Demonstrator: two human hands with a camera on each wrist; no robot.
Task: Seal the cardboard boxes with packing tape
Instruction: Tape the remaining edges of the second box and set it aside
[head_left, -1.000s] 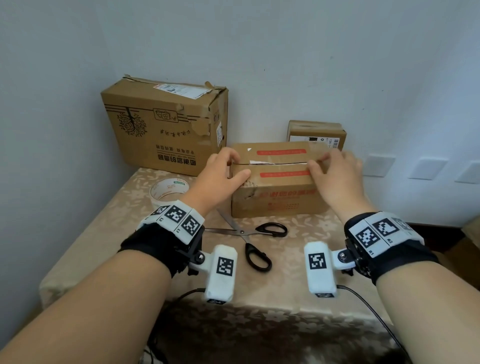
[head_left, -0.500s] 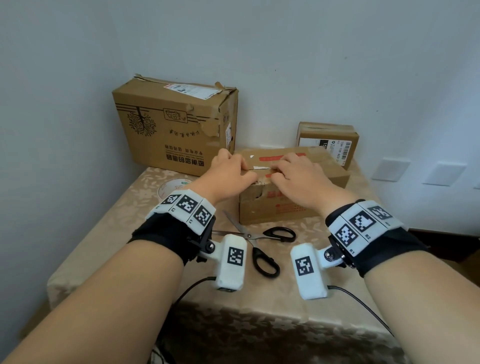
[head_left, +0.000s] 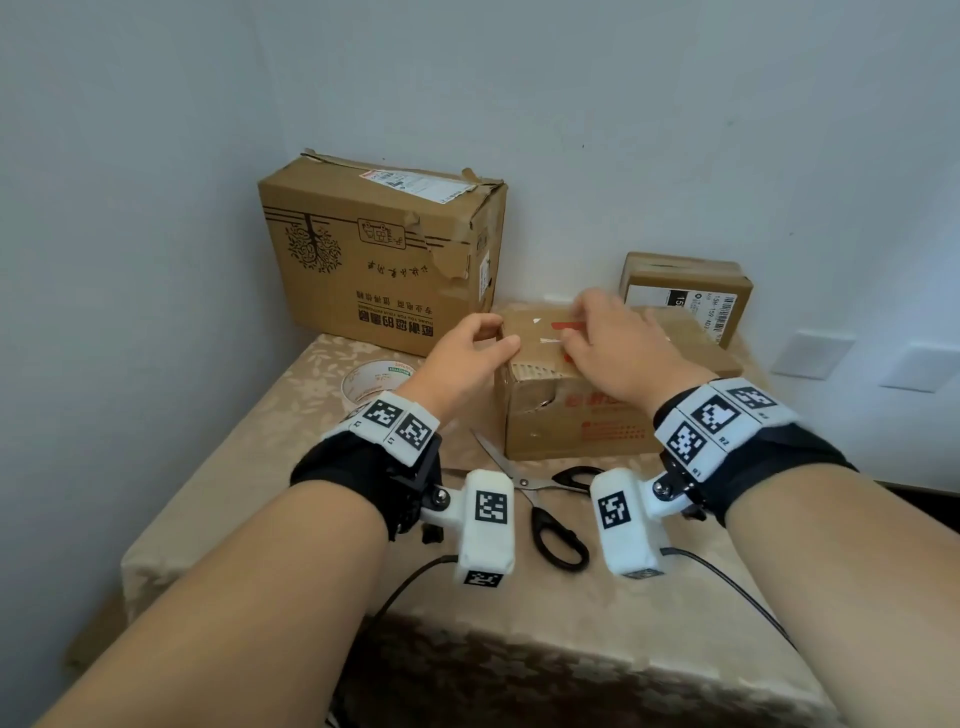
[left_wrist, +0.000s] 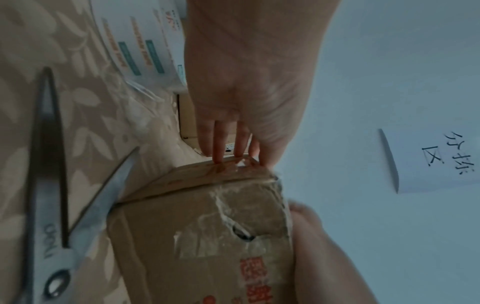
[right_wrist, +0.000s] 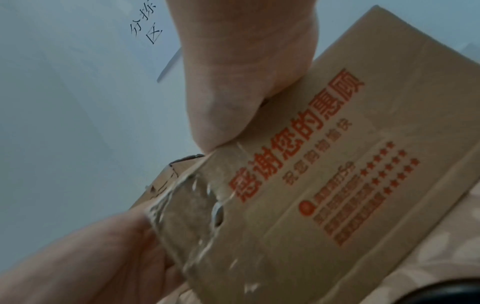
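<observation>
- In half a second my right hand (head_left: 618, 353) had slid along the top of the middle box (head_left: 597, 415), from mid-lid toward its left end, and lay flat there with the fingers straight, pressing rather than gripping.
- A second back the same hand had been at the right end of the seam, so it had swept the whole lid toward the left one.
- My left hand (head_left: 467, 353) had stayed at the box's left top corner, thumb on the near edge and fingers hooked over the far one, so it was holding that corner.
- In the left wrist view its fingertips (left_wrist: 218, 158) sat on the end edge, over crinkled clear tape.
- I judged this as smoothing tape down over the seam, nearly finished for this box; whether the strip covered the full seam I couldn't tell.
- The tape roll (head_left: 376, 379) lay on the table (head_left: 234, 467) just left of my left wrist, and the scissors (head_left: 540, 499) lay open in front of the box.
- The big box (head_left: 374, 260) at the back left and the small box (head_left: 685, 291) at the back right remained untouched, likely next.
</observation>
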